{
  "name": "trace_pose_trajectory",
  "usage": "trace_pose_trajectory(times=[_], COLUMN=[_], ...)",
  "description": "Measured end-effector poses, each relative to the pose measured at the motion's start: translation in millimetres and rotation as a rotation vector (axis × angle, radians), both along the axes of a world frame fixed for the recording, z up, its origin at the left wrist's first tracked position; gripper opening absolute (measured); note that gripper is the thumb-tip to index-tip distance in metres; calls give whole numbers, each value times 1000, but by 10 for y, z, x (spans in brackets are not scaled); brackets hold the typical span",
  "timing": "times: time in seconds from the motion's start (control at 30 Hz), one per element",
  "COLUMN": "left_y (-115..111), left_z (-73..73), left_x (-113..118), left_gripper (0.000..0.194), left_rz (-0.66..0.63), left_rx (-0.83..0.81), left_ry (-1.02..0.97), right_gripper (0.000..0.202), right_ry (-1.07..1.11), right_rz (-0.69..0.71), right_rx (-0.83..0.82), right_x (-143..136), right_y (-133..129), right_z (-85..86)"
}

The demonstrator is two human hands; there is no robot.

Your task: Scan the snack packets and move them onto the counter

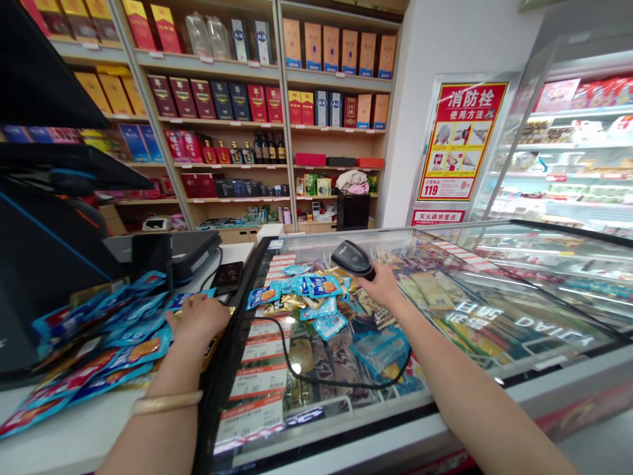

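Observation:
My right hand (382,285) is wrapped round the handle of a black barcode scanner (352,258), held over the glass-topped freezer. Its black cable (341,382) loops across the glass. Beneath and left of the scanner lies a loose heap of blue and gold snack packets (321,286). My left hand (200,318), with a gold bangle (167,402) on the wrist, is at the counter's right edge. Its fingers are curled on a snack packet (211,349) with gold showing below the palm; the grip is partly hidden. Left of it lies a larger pile of blue snack packets (123,343).
Dark monitors (44,171) stand at the left, with a black phone-like device (151,257) behind the packets. A dark booklet (229,276) lies near the freezer's black frame (232,343). Shelves of boxed bottles (217,99) line the back wall; a lit display fridge (583,152) is at the right.

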State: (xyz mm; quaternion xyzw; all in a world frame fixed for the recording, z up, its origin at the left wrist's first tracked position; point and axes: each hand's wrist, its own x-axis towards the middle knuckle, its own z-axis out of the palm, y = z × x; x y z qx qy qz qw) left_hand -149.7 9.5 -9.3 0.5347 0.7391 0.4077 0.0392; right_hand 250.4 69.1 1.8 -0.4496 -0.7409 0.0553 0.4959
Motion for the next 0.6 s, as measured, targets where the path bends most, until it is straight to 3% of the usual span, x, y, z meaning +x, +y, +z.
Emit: trace_pose_trajectory(times=[0.13,0.23,0.33,0.43,0.6], left_y=[-111,-209,-256,-256,-202], left_z=[152,333,444,454,376], left_x=[166,358,547,709,838], left_gripper=[36,49,64,71,62], left_rz=[185,147,21,-63,-49], left_rx=[32,292,519,602,551], left_ry=[178,156,-65,-245,-163], right_gripper=[20,20,20,20,18], right_ry=[-13,-17,-8,10,26], right_rz=[-4,-2,11,44,160], right_rx=[-18,-21,-13,2,39], right_x=[-11,-20,-34,-62,-142], right_y=[-3,-11,-33,-75,-165], right_z=[0,3,20,57,123])
